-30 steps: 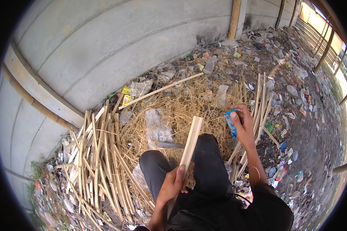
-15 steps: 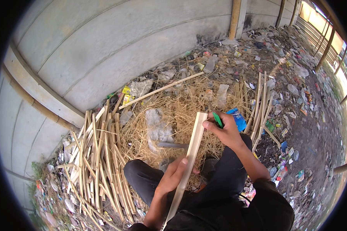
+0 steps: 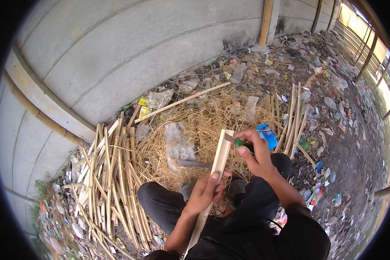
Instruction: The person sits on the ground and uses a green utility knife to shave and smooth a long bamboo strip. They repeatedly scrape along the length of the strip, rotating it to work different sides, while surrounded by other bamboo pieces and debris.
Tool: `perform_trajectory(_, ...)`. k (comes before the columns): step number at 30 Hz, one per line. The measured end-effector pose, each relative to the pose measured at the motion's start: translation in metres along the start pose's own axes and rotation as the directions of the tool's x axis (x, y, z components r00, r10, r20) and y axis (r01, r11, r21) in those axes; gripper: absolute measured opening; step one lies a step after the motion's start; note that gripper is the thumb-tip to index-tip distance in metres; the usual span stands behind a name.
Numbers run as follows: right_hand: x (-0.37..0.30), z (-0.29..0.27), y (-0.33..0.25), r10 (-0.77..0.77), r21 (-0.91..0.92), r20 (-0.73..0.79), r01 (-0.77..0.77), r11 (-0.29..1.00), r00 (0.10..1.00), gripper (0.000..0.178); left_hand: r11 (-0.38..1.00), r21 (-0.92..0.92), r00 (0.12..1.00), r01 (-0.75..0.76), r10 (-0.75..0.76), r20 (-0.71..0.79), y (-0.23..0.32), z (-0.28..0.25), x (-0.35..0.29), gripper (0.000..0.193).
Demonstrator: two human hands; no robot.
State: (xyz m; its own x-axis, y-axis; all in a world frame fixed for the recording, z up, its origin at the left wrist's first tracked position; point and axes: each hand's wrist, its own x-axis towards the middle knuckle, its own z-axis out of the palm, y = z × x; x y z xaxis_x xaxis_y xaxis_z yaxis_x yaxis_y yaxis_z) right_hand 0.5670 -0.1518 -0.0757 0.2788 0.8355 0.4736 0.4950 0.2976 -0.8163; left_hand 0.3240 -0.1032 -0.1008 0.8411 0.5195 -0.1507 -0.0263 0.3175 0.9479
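Observation:
A pale split bamboo slat (image 3: 221, 157) slants up from my lap, its far end raised over the shavings. Partway along it, my left hand (image 3: 205, 190) is wrapped round the slat. My right hand (image 3: 256, 152) grips a green-handled knife (image 3: 244, 145) beside the slat's far end. The short blade lies across the slat near its tip and appears to touch it. Below the slat, another metal blade-like tool (image 3: 195, 164) lies by a rough grey block (image 3: 179, 145); part of that tool is hidden behind the slat.
Many bamboo strips are piled (image 3: 112, 182) at my left, with a smaller bundle (image 3: 295, 117) at the right. Curly shavings (image 3: 229, 108) cover the ground before me. A blue packet (image 3: 267, 135) lies near my right knee. A grey panel wall (image 3: 160, 43) rises beyond scattered litter.
My right hand has turned, and the knife's blade now shows across the slat's far end. The left hand has shifted slightly up and right, its fingers now showing around the slat.

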Motion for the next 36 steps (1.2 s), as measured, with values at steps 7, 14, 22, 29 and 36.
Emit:
perform_trajectory(7, -0.029, 0.012, -0.004, -0.146, -0.26, 0.131, 0.176, 0.949, 0.981, 0.033, 0.993, 0.098, 0.992, -0.073, 0.082, -0.091, 0.007, 0.009, -0.005, 0.043)
perform_trajectory(14, -0.032, 0.012, 0.007, -0.097, -0.307, 0.1, 0.123, 0.944, 0.99, 0.035, 0.978, 0.158, 0.991, -0.133, 0.133, 0.007, -0.003, -0.003, -0.003, 0.044)
perform_trajectory(22, -0.035, 0.005, 0.015, -0.143, -0.326, 0.036, 0.147, 0.934, 0.989, 0.035, 0.984, 0.178, 0.987, 0.018, 0.011, -0.16, 0.004, 0.017, -0.005, 0.043)
perform_trajectory(29, -0.049, 0.015, 0.018, -0.125, -0.341, 0.062, 0.139, 0.93, 0.99, 0.036, 0.992, 0.109, 0.99, -0.066, 0.079, -0.119, -0.014, 0.012, -0.004, 0.04)
perform_trajectory(36, -0.052, 0.024, 0.005, -0.195, -0.348, 0.128, 0.228, 0.909, 0.972, 0.037, 0.913, 0.402, 0.968, -0.067, 0.156, -0.194, -0.01, 0.016, -0.007, 0.032)
